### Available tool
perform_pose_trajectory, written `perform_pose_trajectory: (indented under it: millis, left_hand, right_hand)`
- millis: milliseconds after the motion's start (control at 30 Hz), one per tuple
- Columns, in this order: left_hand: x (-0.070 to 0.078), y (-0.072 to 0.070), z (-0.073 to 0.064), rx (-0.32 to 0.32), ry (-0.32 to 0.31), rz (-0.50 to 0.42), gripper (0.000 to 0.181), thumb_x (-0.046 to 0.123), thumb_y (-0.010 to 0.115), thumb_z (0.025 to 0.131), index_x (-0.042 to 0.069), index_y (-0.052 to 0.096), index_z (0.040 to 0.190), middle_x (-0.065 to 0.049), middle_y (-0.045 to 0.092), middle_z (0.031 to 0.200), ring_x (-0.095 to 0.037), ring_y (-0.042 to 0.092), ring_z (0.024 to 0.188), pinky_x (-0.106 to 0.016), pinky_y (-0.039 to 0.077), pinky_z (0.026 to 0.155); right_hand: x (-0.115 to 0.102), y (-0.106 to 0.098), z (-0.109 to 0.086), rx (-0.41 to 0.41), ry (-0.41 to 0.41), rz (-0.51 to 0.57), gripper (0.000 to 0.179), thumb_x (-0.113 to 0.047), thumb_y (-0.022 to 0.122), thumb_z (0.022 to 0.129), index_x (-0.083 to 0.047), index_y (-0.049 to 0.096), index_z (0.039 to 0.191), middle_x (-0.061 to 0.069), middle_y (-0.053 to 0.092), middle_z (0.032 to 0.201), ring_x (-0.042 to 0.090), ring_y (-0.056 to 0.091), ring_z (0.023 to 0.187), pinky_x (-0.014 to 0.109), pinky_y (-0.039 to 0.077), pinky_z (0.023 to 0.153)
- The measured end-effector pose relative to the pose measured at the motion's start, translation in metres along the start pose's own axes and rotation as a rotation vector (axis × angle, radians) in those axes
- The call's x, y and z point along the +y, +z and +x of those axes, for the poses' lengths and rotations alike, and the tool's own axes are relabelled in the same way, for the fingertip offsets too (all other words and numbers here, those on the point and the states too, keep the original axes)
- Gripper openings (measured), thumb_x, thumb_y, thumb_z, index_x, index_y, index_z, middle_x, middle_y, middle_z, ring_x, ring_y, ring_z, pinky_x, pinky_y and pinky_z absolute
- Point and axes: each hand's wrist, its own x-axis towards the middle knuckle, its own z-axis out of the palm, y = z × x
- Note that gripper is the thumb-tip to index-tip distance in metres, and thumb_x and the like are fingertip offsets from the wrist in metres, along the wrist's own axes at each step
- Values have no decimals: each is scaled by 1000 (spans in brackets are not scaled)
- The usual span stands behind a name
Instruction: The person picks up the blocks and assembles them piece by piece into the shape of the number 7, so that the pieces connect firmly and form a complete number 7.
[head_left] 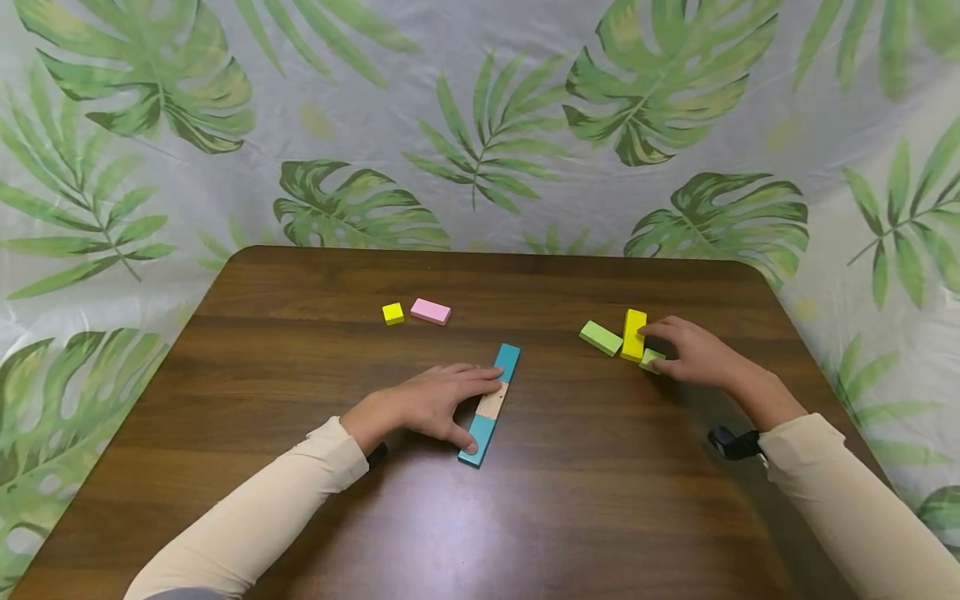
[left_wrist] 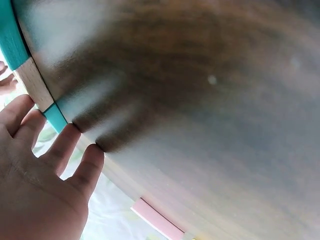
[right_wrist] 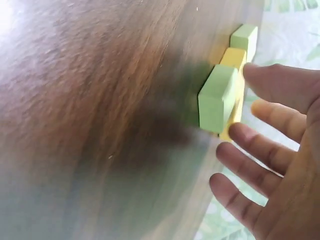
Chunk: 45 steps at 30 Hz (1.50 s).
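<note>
"As we look down at the table (head_left: 570,517), how does the left hand (head_left: 431,400) lie?"

"Its fingers are spread and almost straight, and we see no grip. The thumb rests on the near teal block (head_left: 482,430), while fingertips reach the far teal block (head_left: 508,358)."

"And between those two?"

"A pale wooden block (head_left: 492,402), so we have three end to end in one slanting row near the table's middle."

"Where do we find the right hand (head_left: 701,354)?"

"Farther right, loosely spread, fingers slightly bent, with nothing we would call held. Its index finger is at the long yellow block (head_left: 632,335), its thumb by the small green block (head_left: 648,360); whether either tip presses, we cannot tell."

"How do the blocks there sit?"

"The small green one is at the yellow one's near end. On the left, the long green block (head_left: 601,337) slants, one corner close to the yellow; we cannot tell if they touch."

"Toward the far edge?"

"We see a yellow cube (head_left: 393,314) just left of a pink block (head_left: 431,312)."
</note>
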Motion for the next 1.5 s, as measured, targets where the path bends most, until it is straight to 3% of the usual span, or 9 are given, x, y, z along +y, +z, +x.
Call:
perform_pose_trajectory:
  millis: [300, 500, 900, 1133, 1333, 1500]
  left_hand:
    - [1, -2, -1, 6, 3, -1, 89, 52, 75, 83, 23, 33, 156, 10, 18, 168, -25, 20, 155, -53, 21, 123]
    - [1, -1, -1, -1, 4, -1, 89, 52, 74, 83, 22, 33, 156, 9, 17, 168, -26, 19, 155, -54, 20, 124]
    - [2, -2, -1, -4, 7, -6, 89, 51, 74, 83, 22, 33, 156, 8, 18, 168, -27, 20, 155, -54, 20, 123]
    - [1, -1, -1, 3, 13, -9, 89, 51, 74, 84, 21, 33, 156, 7, 18, 168, -28, 21, 155, -54, 20, 123]
    - [1, 0, -1, -3, 14, 1, 90, 53, 73, 84, 22, 32, 157, 8, 17, 168, -28, 19, 155, -54, 20, 123]
    - [0, 0, -1, 6, 10, 1, 90, 52, 74, 83, 22, 33, 156, 9, 17, 168, -27, 20, 155, -54, 20, 123]
  right_hand:
    - [4, 4, -12, 23, -11, 16, 35, -9, 72, 88, -2, 67, 122, 22, 67, 121, 40, 63, 110, 58, 50, 92]
    - [4, 7, -13, 23, 2, 26, 34, -8, 71, 88, -1, 68, 120, 22, 67, 120, 40, 62, 109, 58, 50, 91]
    - [6, 11, -14, 28, 32, 36, 34, -7, 70, 89, -2, 67, 122, 19, 67, 115, 28, 61, 96, 50, 51, 83]
    - [4, 10, -12, 44, 26, 31, 32, -15, 72, 89, -2, 68, 118, 16, 68, 112, 26, 61, 93, 49, 51, 83]
    - [1, 12, -6, 60, 37, 19, 43, -26, 71, 91, 1, 62, 123, 22, 62, 119, 31, 61, 98, 53, 51, 87]
    - [-3, 14, 2, 96, 8, 5, 46, -28, 70, 92, 1, 62, 126, 26, 57, 128, 41, 58, 113, 58, 48, 97]
